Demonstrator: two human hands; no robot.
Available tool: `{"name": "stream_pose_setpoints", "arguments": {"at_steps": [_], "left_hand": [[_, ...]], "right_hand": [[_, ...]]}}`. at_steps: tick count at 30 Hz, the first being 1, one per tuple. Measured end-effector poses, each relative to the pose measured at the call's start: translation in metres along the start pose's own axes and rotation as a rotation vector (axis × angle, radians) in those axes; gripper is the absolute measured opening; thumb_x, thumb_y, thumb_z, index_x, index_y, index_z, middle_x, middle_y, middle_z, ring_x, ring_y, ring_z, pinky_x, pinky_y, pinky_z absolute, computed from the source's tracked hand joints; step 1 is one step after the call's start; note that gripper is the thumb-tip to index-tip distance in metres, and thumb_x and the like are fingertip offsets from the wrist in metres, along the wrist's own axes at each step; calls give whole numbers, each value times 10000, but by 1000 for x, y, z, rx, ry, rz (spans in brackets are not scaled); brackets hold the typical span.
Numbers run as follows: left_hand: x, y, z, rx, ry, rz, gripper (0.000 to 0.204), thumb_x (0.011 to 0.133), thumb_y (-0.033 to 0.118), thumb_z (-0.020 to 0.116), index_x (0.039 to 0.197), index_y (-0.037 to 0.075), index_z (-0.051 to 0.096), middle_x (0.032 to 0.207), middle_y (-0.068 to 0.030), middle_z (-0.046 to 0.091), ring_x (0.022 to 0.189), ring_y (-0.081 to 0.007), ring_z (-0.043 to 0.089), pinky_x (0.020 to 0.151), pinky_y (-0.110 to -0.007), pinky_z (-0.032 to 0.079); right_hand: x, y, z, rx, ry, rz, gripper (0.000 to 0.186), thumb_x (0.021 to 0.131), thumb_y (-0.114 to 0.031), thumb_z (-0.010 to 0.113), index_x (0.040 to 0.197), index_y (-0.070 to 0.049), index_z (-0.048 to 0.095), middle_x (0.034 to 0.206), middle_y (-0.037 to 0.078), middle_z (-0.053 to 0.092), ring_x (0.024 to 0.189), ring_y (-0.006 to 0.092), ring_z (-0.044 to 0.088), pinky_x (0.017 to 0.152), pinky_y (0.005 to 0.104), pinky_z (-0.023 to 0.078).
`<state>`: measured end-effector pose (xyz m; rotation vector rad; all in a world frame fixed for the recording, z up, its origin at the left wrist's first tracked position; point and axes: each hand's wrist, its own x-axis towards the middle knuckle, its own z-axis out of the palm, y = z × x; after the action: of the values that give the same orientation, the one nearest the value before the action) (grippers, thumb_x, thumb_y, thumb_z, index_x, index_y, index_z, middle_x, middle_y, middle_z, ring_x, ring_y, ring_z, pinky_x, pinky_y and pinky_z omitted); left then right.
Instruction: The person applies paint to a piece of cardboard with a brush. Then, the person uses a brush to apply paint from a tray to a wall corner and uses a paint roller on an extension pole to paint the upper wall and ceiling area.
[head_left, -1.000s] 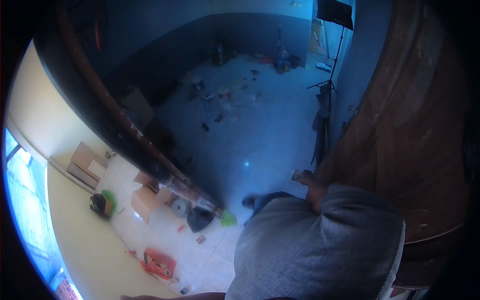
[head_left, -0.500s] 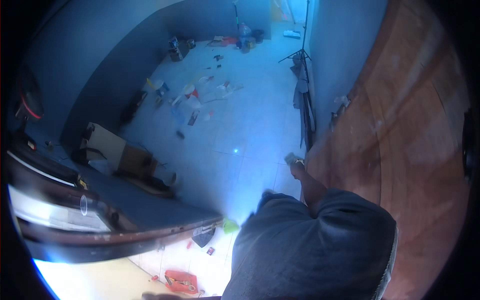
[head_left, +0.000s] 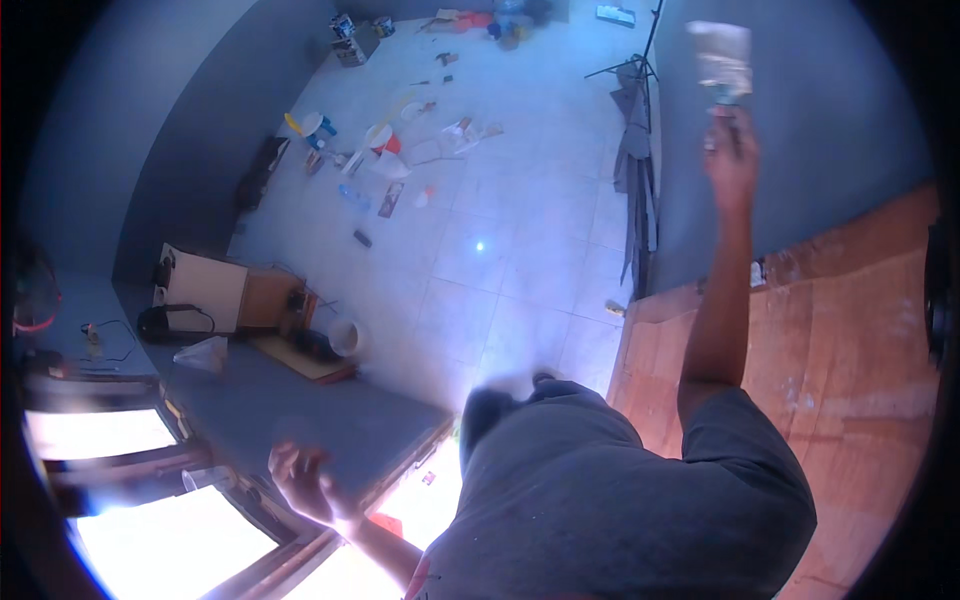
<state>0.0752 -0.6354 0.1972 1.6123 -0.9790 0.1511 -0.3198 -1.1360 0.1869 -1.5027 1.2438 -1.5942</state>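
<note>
High at the right, my right hand (head_left: pixel 733 150) is closed around the handle of a wide flat paintbrush (head_left: pixel 722 58). Its broad whitish end points up in front of the grey wall (head_left: pixel 840 130); motion blurs it, and whether it touches the wall I cannot tell. At the lower left my left hand (head_left: pixel 308 487) is raised with bent, parted fingers and nothing in it. Below that hand runs the frame of a bright opening (head_left: pixel 365 490), with a grey wall surface (head_left: pixel 340 400) beside it.
A reddish-brown wooden panel (head_left: pixel 800 400) lies at the right. Scattered on the pale tiled floor (head_left: pixel 530 260) are a white bucket (head_left: pixel 345 337), papers, bottles and tools. Near the far right wall stand a black tripod (head_left: pixel 640 68) and a grey draped cloth (head_left: pixel 635 140). Cardboard boxes (head_left: pixel 205 288) sit at left.
My right hand has swung up from low near the floor to the right wall, carrying the paintbrush. My left hand has risen into view at the lower left. The view has turned.
</note>
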Motion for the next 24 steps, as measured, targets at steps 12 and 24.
{"name": "stream_pose_setpoints", "arguments": {"at_steps": [12, 24], "left_hand": [[231, -173, 231, -346, -349, -101, 493, 934, 348, 766, 1265, 32, 582, 1261, -92, 580, 897, -135, 628, 713, -249, 547], [443, -160, 622, -596, -1061, -44, 345, 949, 9, 645, 1288, 7, 582, 1268, -102, 601, 986, -149, 643, 821, -285, 552]], "right_hand": [[-124, 356, 20, -378, 19, 662, 301, 1053, -371, 537, 904, -121, 615, 564, -7, 531, 442, 148, 514, 382, 355, 401], [78, 214, 115, 93, 339, 814, 387, 1075, -325, 547, 747, -142, 453, 554, -76, 372, 408, 44, 321, 367, 279, 242]]}}
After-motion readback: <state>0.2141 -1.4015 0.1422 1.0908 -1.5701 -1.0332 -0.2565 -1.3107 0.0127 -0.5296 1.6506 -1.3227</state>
